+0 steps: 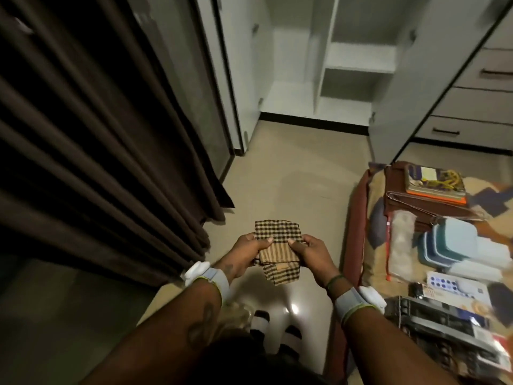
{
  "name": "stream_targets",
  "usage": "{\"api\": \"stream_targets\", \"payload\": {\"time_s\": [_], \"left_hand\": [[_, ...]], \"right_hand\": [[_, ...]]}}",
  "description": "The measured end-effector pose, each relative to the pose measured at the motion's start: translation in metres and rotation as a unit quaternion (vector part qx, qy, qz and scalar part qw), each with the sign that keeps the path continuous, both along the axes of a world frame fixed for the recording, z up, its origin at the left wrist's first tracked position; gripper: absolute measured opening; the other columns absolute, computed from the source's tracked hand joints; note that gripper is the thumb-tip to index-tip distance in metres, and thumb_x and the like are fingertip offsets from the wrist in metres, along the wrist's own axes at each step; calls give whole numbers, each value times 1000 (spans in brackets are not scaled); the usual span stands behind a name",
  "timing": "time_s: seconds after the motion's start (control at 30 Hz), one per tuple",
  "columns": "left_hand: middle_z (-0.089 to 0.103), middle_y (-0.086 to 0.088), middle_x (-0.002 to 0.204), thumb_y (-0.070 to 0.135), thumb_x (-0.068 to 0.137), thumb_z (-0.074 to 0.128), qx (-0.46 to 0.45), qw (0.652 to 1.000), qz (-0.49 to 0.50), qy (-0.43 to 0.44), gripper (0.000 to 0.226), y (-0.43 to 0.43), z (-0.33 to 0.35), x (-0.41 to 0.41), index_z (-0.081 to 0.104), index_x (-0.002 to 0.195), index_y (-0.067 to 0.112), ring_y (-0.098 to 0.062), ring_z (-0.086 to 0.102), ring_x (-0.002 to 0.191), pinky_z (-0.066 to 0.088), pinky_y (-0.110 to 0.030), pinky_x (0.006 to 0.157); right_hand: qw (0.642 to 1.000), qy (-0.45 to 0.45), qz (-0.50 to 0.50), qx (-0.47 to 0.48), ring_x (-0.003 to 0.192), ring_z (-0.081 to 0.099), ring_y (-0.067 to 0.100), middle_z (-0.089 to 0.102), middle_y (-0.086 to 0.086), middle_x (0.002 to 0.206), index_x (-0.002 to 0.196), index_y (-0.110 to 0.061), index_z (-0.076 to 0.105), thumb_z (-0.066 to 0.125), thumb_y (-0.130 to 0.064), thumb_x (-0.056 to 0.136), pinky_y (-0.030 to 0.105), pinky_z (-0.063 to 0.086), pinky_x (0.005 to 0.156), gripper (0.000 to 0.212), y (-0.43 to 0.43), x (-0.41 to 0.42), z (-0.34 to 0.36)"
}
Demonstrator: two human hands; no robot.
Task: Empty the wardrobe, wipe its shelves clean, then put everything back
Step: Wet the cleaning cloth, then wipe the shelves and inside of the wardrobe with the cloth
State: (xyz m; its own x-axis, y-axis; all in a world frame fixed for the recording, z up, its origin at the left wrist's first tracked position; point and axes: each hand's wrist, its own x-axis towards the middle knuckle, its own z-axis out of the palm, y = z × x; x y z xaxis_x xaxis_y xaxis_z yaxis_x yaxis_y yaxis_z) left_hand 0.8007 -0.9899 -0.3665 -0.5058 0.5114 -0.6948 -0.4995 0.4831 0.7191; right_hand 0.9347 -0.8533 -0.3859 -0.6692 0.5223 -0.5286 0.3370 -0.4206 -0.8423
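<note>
The pale floor (291, 176) runs ahead to the open white wardrobe (358, 59), with a dark curtain (97, 134) hanging on the left. Low in my feed, both hands hold a folded checked cloth (277, 240) above the floor. The left hand (247, 254) pinches its left edge and the right hand (313, 254) its right edge, thumbs on top. On the bed (361, 218) at right lie stacked lidded containers (455, 243) and folded fabrics (402, 198).
</note>
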Motion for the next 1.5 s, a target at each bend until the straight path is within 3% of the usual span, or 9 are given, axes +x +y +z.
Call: {"api": "stream_targets", "payload": {"time_s": [0.13, 0.3, 0.73, 0.9, 1.0, 1.1, 1.2, 1.33, 1.5], "left_hand": [[75, -7, 97, 20, 95, 67, -17, 999, -35, 5, 17, 32, -10, -5, 68, 110, 12, -20, 70, 85, 55, -33, 76], [76, -7, 99, 21, 95, 67, -6, 998, -67, -2, 16, 76, -16, -19, 69, 109, 13, -18, 70, 84, 54, -29, 70], [75, -5, 96, 18, 95, 67, 18, 992, -120, 17, 18, 182, -9, -161, 70, 111, 11, -15, 70, 78, 54, -23, 61], [76, -1, 90, 17, 94, 69, 18, 988, -150, 13, 14, 219, -12, -203, 71, 107, 15, -11, 71, 73, 53, -23, 60], [73, 6, 81, 29, 92, 72, 8, 987, -160, 7, 13, 255, -13, -222, 71, 100, 19, -10, 65, 70, 46, -26, 69], [67, -1, 88, 52, 83, 76, 20, 989, -145, 8, 39, 311, -17, -236, 71, 96, 16, -19, 59, 79, 45, -34, 76], [75, -6, 96, 49, 82, 79, 23, 993, -107, 33, 50, 361, -14, -244, 70, 106, 6, -24, 69, 85, 56, -38, 77], [75, -10, 106, 49, 80, 78, 5, 996, -73, 42, 48, 428, 2, -253, 71, 108, 10, -30, 71, 99, 61, -46, 83], [67, -12, 124, 37, 96, 64, -15, 997, -59, 42, 42, 502, 11, -278, 61, 129, 10, -29, 67, 103, 60, -38, 76]], "right_hand": [[999, -2, -40, -2, 76, 70, 20, 74, 21, 97, 106, 6, 66, 68, -15, 95, 32, 58, 66, 24, 17, 11, -2], [998, -7, -67, 14, 84, 72, 24, 75, 18, 99, 106, 0, 69, 68, -15, 95, 39, 59, 75, 19, 53, 5, -1], [993, 0, -113, 35, 90, 73, 29, 76, 17, 101, 109, -2, 70, 68, -17, 95, 44, 58, 80, 20, 148, -122, 6], [991, 2, -131, 27, 67, 64, 15, 70, 1, 73, 82, -12, 66, 69, -19, 95, 31, 53, 64, 16, 185, -155, 10], [990, 3, -141, 23, 63, 60, 14, 64, 1, 68, 78, -13, 62, 69, -19, 95, 31, 50, 62, 20, 219, -168, 11], [988, 8, -151, 28, 60, 57, 13, 61, -2, 64, 78, -13, 61, 68, -19, 96, 29, 47, 58, 20, 275, -180, 7], [989, 19, -148, 20, 71, 60, 23, 63, 7, 76, 88, -10, 65, 66, -24, 96, 30, 49, 58, 17, 323, -190, 8], [987, 40, -149, -43, 104, 65, 36, 68, 20, 116, 110, -13, 70, 64, -40, 88, 47, 53, 75, 35, 391, -207, 17], [986, 140, -39, -82, 126, 58, 34, 59, 13, 139, 143, -17, 51, 51, -4, 83, 50, 47, 103, 62, 468, -225, 36]]}}
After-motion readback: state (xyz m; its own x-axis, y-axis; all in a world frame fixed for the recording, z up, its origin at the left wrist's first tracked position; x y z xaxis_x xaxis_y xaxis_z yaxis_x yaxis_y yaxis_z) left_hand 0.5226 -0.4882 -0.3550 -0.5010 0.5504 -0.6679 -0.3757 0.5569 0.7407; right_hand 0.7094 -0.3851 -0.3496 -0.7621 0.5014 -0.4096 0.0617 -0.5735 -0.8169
